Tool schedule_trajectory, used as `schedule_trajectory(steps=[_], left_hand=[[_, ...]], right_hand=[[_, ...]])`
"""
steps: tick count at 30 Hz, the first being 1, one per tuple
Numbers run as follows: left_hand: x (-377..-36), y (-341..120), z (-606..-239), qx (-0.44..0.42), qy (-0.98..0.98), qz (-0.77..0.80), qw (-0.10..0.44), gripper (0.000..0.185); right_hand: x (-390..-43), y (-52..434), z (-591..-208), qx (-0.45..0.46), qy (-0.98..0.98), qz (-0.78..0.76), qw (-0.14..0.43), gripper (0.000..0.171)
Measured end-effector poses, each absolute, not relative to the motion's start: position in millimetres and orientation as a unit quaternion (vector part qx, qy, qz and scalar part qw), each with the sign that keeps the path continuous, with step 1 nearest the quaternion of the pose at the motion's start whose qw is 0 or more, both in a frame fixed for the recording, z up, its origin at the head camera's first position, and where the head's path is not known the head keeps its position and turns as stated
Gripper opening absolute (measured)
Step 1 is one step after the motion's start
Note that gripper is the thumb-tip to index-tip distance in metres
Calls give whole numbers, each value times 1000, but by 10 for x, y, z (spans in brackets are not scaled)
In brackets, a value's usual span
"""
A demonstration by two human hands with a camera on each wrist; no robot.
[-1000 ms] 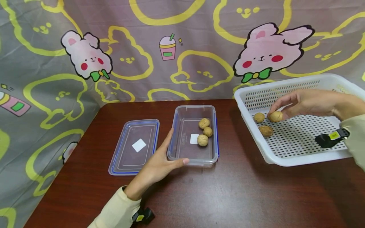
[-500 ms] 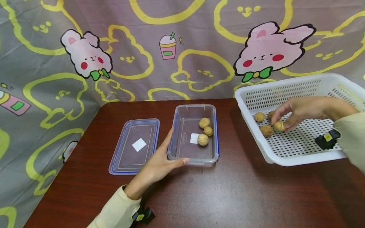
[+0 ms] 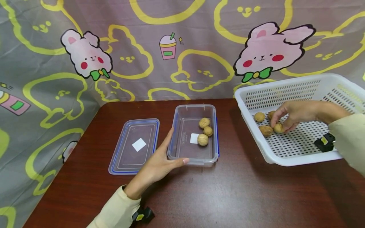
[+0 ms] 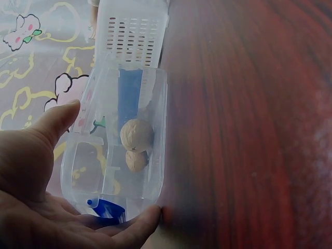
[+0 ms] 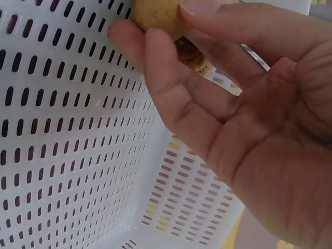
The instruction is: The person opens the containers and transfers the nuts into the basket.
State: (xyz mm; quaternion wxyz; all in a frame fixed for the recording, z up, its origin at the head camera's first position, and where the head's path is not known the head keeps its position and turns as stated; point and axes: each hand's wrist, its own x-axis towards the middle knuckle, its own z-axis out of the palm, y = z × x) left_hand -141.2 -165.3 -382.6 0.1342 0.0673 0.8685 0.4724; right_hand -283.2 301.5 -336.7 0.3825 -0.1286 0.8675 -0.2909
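Observation:
My left hand (image 3: 156, 166) holds the near left corner of a clear plastic food container (image 3: 182, 126), thumb along the front and fingers at the left side. Three walnuts (image 3: 202, 140) lie along the container's right half. Inside the white slotted basket (image 3: 280, 161), my right hand (image 3: 297, 114) pinches a walnut (image 3: 278, 128) between thumb and fingertips, low over the basket floor. Around it are three more walnuts (image 3: 259, 117), one partly hidden behind the fingers. The right wrist view shows the pinched walnut (image 5: 158, 16) at its top edge, with a darker walnut (image 5: 193, 56) behind the fingers.
A clear lid (image 3: 134, 163) with a blue seal and a white square label lies flat left of the container. Everything stands on a dark red-brown table (image 3: 222, 196). A patterned curtain (image 3: 199, 41) hangs behind the table and at its left.
My right hand has moved a little nearer and lower in the basket with the pinched walnut, uncovering another walnut behind it. The left hand and the container have stayed put.

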Motion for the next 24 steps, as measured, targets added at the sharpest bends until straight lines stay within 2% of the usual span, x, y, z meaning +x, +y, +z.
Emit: schedule_trajectory(steps=[18,24], left_hand=[[-1414,-1656,-3820,67,869,472,134,119],[-1414,-1659,-3824,66,869,472,132,119]], right_hand=[[-2780,3008,-3201,-129,877,-268,376,35],[-2722,2939,-3082,-135,894,-253,343,37]])
